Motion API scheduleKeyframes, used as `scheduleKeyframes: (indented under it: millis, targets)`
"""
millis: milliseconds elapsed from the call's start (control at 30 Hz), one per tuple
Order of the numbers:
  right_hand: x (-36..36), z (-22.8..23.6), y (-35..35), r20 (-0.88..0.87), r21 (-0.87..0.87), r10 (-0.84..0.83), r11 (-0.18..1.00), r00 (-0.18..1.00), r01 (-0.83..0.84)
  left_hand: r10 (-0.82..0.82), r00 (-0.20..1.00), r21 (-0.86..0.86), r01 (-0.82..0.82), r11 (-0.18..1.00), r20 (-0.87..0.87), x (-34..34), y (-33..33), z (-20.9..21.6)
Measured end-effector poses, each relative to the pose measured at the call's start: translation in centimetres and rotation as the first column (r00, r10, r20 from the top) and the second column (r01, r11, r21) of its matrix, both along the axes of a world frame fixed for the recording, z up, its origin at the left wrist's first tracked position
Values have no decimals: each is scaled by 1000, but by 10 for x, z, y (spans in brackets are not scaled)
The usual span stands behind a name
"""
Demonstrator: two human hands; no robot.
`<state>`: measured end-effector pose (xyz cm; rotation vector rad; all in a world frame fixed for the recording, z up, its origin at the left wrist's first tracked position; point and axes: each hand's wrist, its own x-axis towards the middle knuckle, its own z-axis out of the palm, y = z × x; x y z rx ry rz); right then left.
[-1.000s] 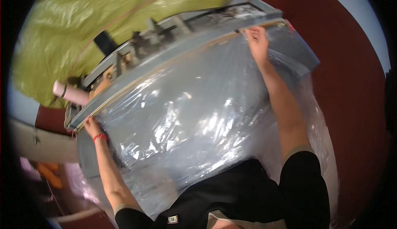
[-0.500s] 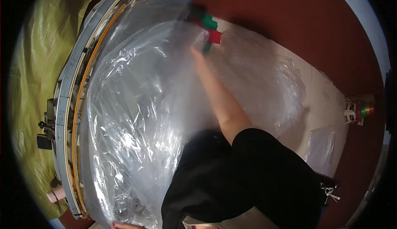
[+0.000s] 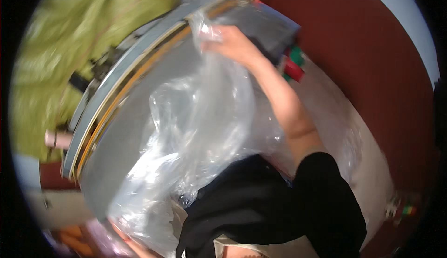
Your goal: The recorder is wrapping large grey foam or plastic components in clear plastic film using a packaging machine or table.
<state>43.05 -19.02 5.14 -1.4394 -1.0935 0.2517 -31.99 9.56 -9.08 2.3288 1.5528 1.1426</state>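
Note:
A large sheet of clear plastic film (image 3: 205,113), crumpled and shiny, spreads between my two hands. My right hand (image 3: 226,44) is closed on a bunched end of it, raised near the long bar. At the lower left my left hand (image 3: 128,241) is at the film's other side, its fingers against the edge and partly cut off by the picture's rim. The film drapes in loose folds over a grey work surface (image 3: 116,132) and against my black top.
A long grey-blue bar (image 3: 139,48) with cream and orange strips runs along the left edge. Beyond it lie a yellow-green tarp (image 3: 60,62) and a pink cylinder (image 3: 58,139). Red and green pieces (image 3: 293,67) sit by the pale table (image 3: 372,169). More clear film lies at right.
My right hand has moved left toward the bar with the film, which is now gathered up and narrower. My left hand has come further into view. The whole view has turned.

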Motion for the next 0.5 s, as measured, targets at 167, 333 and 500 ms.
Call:
scheduleKeyframes:
  millis: [167,333,500]
  targets:
    - [-65,42,48,44,-33,430,903,902,-429,491,861,115,-505,856,131,-60,34,62]
    - [-97,42,71,19,-95,371,925,928,-368,-117,916,37,112,993,383,216,-76,193]
    - [-128,57,73,86,-76,398,917,913,-393,-524,842,319,535,783,-128,369,-119,245]
